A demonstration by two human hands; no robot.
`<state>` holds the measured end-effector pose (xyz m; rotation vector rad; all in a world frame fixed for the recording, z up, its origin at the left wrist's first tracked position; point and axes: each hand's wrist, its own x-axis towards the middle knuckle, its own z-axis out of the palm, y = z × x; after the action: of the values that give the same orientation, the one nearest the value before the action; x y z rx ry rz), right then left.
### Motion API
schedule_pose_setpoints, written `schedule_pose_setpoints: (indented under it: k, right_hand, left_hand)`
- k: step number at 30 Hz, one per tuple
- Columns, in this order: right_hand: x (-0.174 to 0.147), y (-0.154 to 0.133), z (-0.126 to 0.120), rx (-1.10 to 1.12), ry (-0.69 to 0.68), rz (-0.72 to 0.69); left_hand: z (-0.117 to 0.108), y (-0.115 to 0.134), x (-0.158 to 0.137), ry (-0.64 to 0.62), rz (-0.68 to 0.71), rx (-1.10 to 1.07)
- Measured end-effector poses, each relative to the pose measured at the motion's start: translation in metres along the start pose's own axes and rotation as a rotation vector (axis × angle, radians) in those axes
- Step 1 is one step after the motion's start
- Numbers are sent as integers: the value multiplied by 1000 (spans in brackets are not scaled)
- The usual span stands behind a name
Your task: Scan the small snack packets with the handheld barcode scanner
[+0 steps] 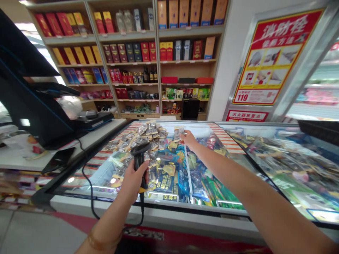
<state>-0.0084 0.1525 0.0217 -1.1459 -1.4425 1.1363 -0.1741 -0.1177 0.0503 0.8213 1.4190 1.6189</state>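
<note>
The left hand (134, 178) is closed around the handle of a black scanner (140, 150), held over a glass-topped chest freezer (106, 206). The right hand (188, 138) pinches a small packet (178, 133) above the far part of the freezer — just right of a pile of similar packets (152, 129). The freezer contains bagged goods (166, 176); a white divider (188, 169) separates them. Behind, a shelf unit (190, 29) holds boxes and bottles.

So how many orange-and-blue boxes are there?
7: six orange boxes in a row on the highest visible right-hand shelf, and one more box at the right end of the shelf below. Others may hide behind.
</note>
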Motion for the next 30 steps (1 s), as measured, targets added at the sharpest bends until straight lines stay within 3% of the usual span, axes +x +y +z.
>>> schedule_pose_setpoints:
  k: [4,8,12,15,18,21,30]
  right_hand:
    - [18,-14,65,-73,13,-15]
    - [25,-20,101,-186,14,-41]
    - [27,-23,104,-291,4,-105]
    - [29,-19,86,-345,38,-149]
    - [29,-6,46,-380,107,-167]
    - [24,16,-16,-415,185,-169]
    - [-29,70,-255,-646,457,-101]
  left_hand:
    - [-16,1,-1,10,-16,-20]
    - [-23,-1,0,18,-29,-1]
    - [-17,-2,4,17,-11,-11]
    - [-2,-3,7,-13,-10,-16]
    - [22,-5,9,-71,-18,-13]
    - [53,-9,9,-150,-28,-20]
    - [171,-29,5,-388,-94,-64]
